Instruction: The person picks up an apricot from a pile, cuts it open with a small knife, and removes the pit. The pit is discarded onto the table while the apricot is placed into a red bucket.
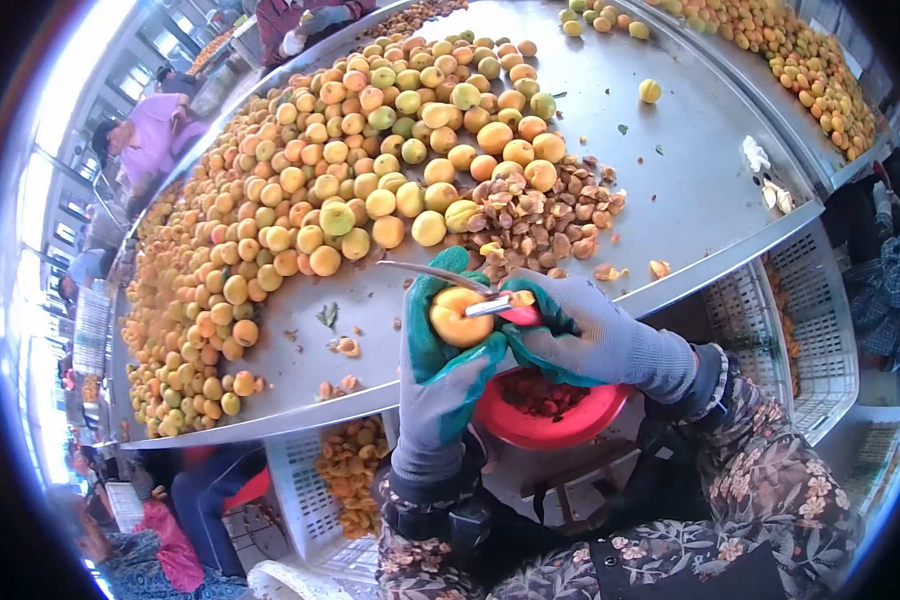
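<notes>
Both my hands wear grey gloves with green palms. My left hand (pixel 440 365) is closed around a yellow-orange apricot (pixel 458 318), held above the table's near edge. My right hand (pixel 575 330) grips a small tool with a pinkish-red handle (pixel 522 312), and its metal end (pixel 487 306) touches the fruit's right side. A thin curved metal piece (pixel 430 272) extends left over the apricot. Just beyond my hands lies a heap of brown pits (pixel 545 212), beside a large pile of apricots (pixel 320 180).
Below my hands is a red basin (pixel 550 428) with dark pieces inside. White crates (pixel 305 490) stand under the metal table (pixel 680 210), more (pixel 815 320) at right. Other people work along the far left side; a gloved hand (pixel 320 20) shows at the top.
</notes>
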Motion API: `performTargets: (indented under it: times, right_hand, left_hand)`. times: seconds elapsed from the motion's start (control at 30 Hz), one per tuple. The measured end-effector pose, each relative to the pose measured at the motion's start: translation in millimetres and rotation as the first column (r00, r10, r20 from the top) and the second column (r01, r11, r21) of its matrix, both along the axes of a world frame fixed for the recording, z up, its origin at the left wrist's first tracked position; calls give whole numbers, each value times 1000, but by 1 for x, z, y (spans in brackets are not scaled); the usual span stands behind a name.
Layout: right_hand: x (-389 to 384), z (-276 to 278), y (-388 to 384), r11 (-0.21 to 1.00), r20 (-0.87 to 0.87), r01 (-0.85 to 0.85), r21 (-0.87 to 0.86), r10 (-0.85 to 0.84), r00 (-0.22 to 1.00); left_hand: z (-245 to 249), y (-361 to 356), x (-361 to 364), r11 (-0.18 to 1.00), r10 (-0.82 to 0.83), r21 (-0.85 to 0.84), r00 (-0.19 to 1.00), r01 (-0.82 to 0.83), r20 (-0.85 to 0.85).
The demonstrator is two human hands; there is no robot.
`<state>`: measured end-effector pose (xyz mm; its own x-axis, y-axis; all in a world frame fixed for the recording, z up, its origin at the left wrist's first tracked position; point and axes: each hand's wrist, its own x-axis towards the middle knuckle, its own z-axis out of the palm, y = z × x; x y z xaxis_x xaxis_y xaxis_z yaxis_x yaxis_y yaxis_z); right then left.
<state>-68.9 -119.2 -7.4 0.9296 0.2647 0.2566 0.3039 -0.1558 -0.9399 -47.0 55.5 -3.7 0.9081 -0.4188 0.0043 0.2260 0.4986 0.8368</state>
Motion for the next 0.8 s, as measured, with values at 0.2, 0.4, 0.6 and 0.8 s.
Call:
performTargets:
  times: [0.2, 0.4, 0.6, 0.8]
  right_hand:
    - [6, 4, -3, 990, -107, 58, -126, -72, 992]
    - [10, 4, 6, 967, -32, 95, -238, -105, 994]
    - [10, -15, 20, 963, 52, 155, -220, -147, 988]
    - [17, -9, 35, 732, 182, 301, -611, -240, 954]
  left_hand:
    - [-17, -4, 8, 997, 9, 80, 1000, -11, 18]
    - [-18, -2, 10, 999, 5, -46, 996, -9, -89]
    - [-17, 7, 6, 992, 63, 111, 996, -57, -58]
    - [-28, -3, 17, 774, 179, 445, 829, -451, 530]
